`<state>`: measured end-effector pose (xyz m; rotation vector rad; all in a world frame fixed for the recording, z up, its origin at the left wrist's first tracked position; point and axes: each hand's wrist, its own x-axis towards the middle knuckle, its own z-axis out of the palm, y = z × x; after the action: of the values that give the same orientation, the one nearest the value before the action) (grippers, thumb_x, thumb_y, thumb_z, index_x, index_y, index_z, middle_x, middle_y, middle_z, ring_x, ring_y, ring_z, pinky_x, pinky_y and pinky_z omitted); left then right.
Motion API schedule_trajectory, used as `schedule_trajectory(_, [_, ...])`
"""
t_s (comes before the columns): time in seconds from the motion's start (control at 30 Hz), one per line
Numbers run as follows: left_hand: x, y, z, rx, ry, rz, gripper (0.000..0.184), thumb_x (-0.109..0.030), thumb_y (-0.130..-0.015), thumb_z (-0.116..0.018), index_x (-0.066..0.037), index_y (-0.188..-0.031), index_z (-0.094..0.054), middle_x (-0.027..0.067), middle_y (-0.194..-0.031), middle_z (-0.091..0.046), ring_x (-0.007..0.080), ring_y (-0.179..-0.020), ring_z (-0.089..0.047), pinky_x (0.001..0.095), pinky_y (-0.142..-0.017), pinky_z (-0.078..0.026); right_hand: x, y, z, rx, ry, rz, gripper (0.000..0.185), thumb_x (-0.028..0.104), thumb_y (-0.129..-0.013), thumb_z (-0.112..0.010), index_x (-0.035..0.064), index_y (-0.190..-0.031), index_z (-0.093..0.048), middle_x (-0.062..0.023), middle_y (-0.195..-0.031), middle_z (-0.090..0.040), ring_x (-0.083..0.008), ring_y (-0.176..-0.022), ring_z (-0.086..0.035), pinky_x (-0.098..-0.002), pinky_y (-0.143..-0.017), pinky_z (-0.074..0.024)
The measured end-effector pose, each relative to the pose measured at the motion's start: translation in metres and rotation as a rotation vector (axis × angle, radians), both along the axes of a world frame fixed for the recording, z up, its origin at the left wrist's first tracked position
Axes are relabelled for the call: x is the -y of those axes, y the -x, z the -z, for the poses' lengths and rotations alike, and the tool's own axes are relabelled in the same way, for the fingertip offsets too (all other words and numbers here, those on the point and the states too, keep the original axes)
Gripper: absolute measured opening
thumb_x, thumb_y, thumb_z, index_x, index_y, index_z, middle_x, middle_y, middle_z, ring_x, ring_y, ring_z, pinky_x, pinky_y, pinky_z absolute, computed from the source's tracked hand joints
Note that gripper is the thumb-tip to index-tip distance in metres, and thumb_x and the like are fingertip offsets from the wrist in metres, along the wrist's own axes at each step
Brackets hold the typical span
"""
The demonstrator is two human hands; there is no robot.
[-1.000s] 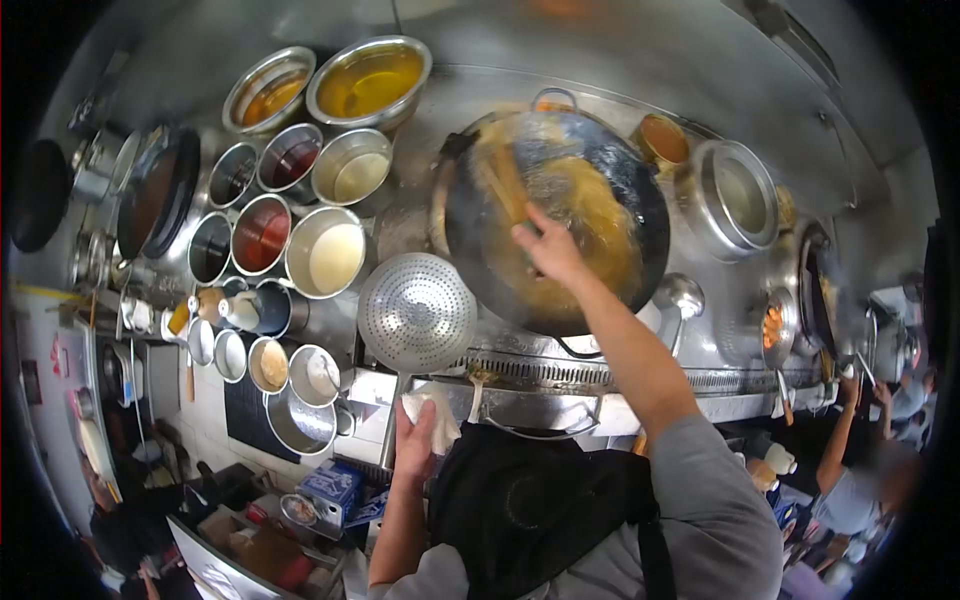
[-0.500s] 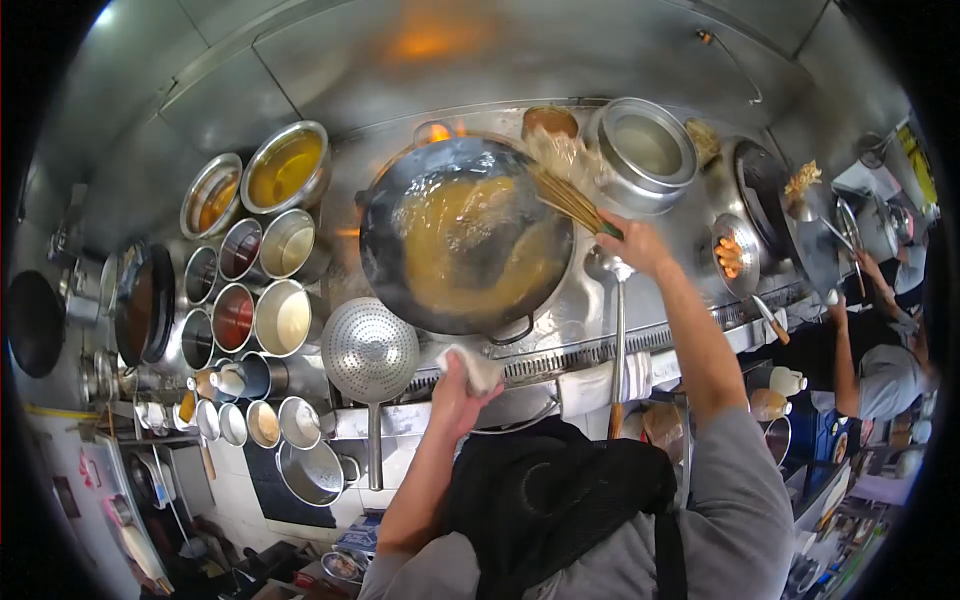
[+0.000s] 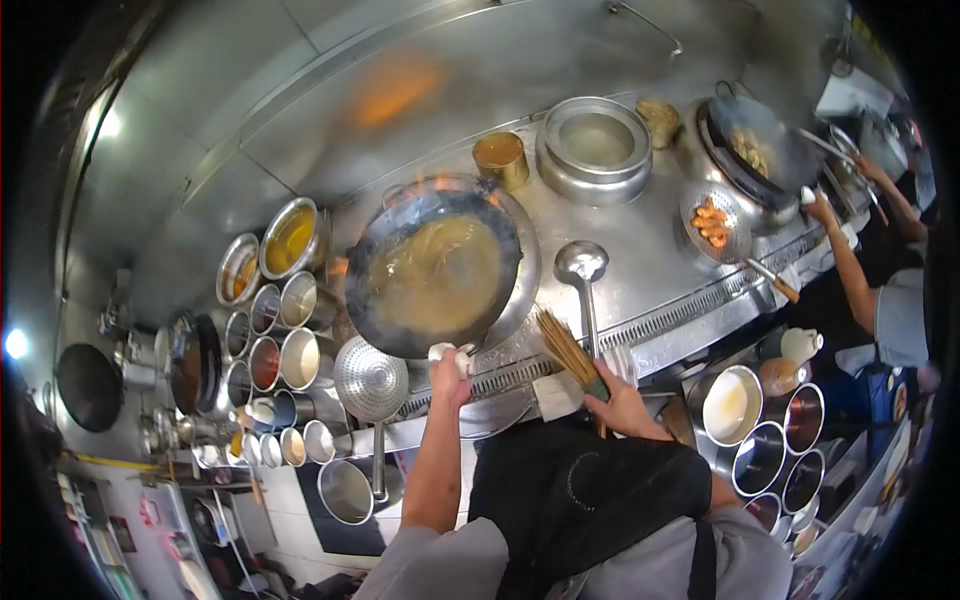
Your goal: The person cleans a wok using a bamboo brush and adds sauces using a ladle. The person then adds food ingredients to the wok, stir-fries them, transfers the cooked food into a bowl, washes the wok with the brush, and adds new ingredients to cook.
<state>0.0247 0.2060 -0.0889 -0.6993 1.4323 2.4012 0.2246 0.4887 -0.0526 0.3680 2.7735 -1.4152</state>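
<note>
Through a white cloth (image 3: 440, 352), my left hand (image 3: 452, 374) grips the near edge of a large black wok (image 3: 360, 325). The wok is tilted over the burner, with flames behind it, and holds cloudy brownish liquid (image 3: 435, 275). My right hand (image 3: 620, 402) is closed round the dark handle of a bamboo brush (image 3: 567, 347), whose bristles point up and left over the stove's front edge. Between the wok and the brush's far side lies a steel ladle (image 3: 582, 262). A perforated strainer (image 3: 371, 378) rests left of my left hand.
Sauce pots (image 3: 299, 358) and oil bowls (image 3: 290, 238) stand at the left. Behind are a tin (image 3: 500, 160) and a large steel pot (image 3: 594, 150). At the right, a strainer holds orange food (image 3: 711, 222), and a co-worker's arm (image 3: 850, 260) reaches toward another wok (image 3: 785, 135).
My left hand and cloth have moved onto the wok's edge, and the wok has tilted. My right hand has brought the brush from above the wok down to the front edge. The view has shifted right.
</note>
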Motion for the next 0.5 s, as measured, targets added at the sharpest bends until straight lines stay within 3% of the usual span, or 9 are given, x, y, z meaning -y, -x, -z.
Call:
schedule_trajectory(0.2, [-0.005, -0.024, -0.012, -0.146, 0.190, 0.006, 0.010, -0.003, -0.085, -0.056, -0.001, -0.095, -0.054, 0.0077, -0.085, -0.059, 0.0182, -0.068, -0.060, 0.0327, -0.056, -0.052, -0.020, 0.049, -0.039, -0.114, 0.236, -0.139, 0.075, 0.029, -0.084, -0.072, 0.0030, -0.146, -0.039, -0.0310, -0.110, -0.063, -0.0435, -0.099, -0.064, -0.0453, -0.086, -0.0508])
schedule_trajectory(0.27, [-0.006, -0.027, -0.002, -0.178, 0.243, 0.000, 0.014, -0.003, -0.086, -0.057, 0.000, -0.098, -0.052, 0.0092, -0.088, -0.059, 0.0175, -0.071, -0.061, 0.0324, -0.059, -0.052, -0.012, 0.085, -0.048, -0.082, 0.368, -0.218, 0.077, 0.031, -0.085, -0.072, 0.0021, -0.147, -0.037, -0.0285, -0.109, -0.064, -0.0356, -0.088, -0.068, -0.0415, -0.080, -0.0527])
schedule_trajectory(0.33, [-0.012, -0.029, 0.003, -0.213, 0.288, -0.014, 0.018, -0.004, -0.086, -0.057, 0.002, -0.101, -0.050, 0.0108, -0.091, -0.059, 0.0169, -0.074, -0.061, 0.0321, -0.061, -0.052, 0.006, 0.126, -0.055, 0.091, 0.601, -0.282, 0.080, 0.033, -0.085, -0.072, 0.0023, -0.149, -0.034, -0.0210, -0.102, -0.065, -0.0225, -0.070, -0.065, -0.0366, -0.064, -0.0539])
schedule_trajectory(0.4, [-0.023, -0.034, 0.004, -0.205, 0.424, -0.143, 0.029, -0.005, -0.087, -0.058, 0.005, -0.111, -0.044, 0.0149, -0.101, -0.057, 0.0170, -0.081, -0.060, 0.0318, -0.068, -0.051, 0.031, 0.160, -0.070, 0.251, 0.785, -0.240, 0.080, 0.033, -0.087, -0.071, 0.0027, -0.150, -0.032, -0.0112, -0.087, -0.061, -0.0146, -0.056, -0.056, -0.0324, -0.047, -0.0478])
schedule_trajectory(0.5, [-0.040, -0.042, 0.000, -0.325, 0.655, -0.183, 0.026, -0.010, -0.088, -0.059, 0.004, -0.107, -0.047, 0.0122, -0.096, -0.060, 0.0178, -0.078, -0.060, 0.0341, -0.067, -0.051, 0.068, 0.203, -0.079, 0.330, 1.058, -0.198, 0.069, 0.036, -0.091, -0.067, 0.0079, -0.147, -0.037, -0.0023, -0.074, -0.051, -0.0146, -0.051, -0.053, -0.0287, -0.042, -0.0438])
